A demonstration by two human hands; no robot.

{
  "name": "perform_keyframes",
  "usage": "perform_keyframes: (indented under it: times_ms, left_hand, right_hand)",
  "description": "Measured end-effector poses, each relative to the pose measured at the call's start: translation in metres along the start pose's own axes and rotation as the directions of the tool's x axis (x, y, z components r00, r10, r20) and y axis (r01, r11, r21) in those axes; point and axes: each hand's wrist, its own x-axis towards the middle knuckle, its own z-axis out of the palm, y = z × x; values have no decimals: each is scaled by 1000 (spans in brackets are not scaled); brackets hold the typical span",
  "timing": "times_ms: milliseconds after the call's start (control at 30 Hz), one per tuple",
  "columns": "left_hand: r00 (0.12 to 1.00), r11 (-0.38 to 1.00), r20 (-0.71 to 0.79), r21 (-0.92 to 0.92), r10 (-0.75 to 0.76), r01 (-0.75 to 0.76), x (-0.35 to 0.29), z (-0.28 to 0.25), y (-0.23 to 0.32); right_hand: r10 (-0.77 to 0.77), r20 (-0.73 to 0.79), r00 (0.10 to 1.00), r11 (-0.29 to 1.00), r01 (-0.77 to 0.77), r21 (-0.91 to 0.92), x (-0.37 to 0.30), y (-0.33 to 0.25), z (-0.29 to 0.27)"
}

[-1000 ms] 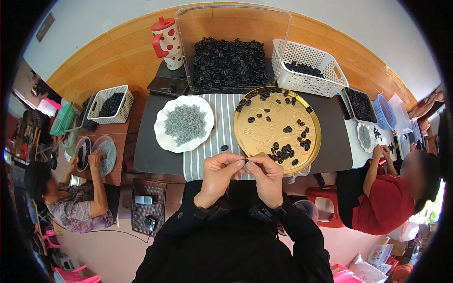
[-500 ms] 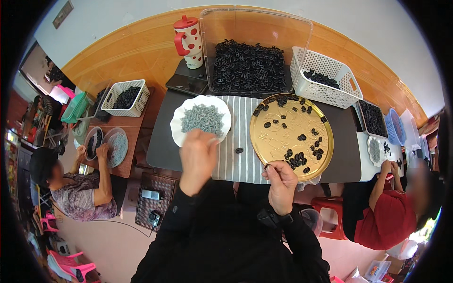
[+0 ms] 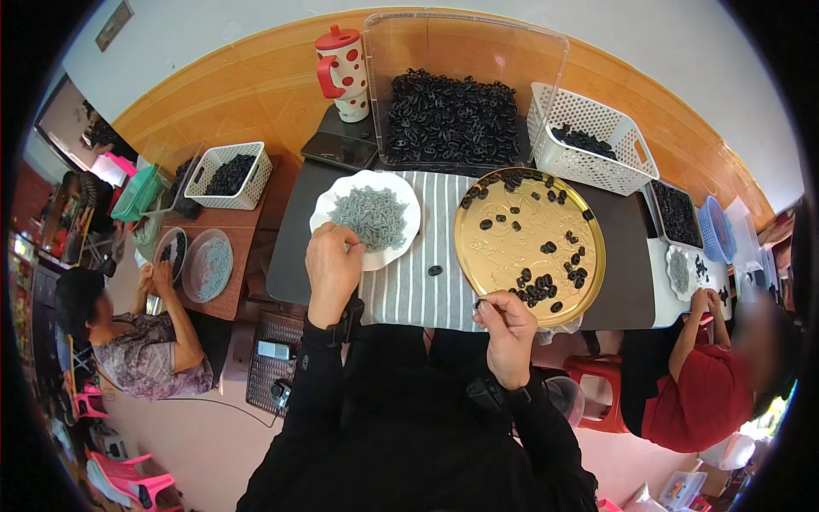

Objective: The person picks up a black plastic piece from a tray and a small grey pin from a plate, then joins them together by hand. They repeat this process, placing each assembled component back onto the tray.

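The right hand (image 3: 509, 334) pinches a black piece (image 3: 479, 303) while the left hand (image 3: 333, 263) curls over the plate (image 3: 322, 205), its grip unclear

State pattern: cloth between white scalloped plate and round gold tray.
Grey fabric cloth with white stripes; shows best in the head view.

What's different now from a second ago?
The left hand came away from the right hand, leftward to the white plate of grey pieces; whether it grips one is unclear. The right hand stayed near the gold tray, pinching a small black piece. The loose piece on the striped cloth stayed put.
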Motion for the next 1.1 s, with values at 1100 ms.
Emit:
perform_keyframes:
  times_ms: [1100]
  left_hand:
    - [987, 783, 68, -602, -146, 157, -11, 15, -26]
  right_hand:
    - [80, 37, 996, 997, -80, 10, -6, 7, 0]
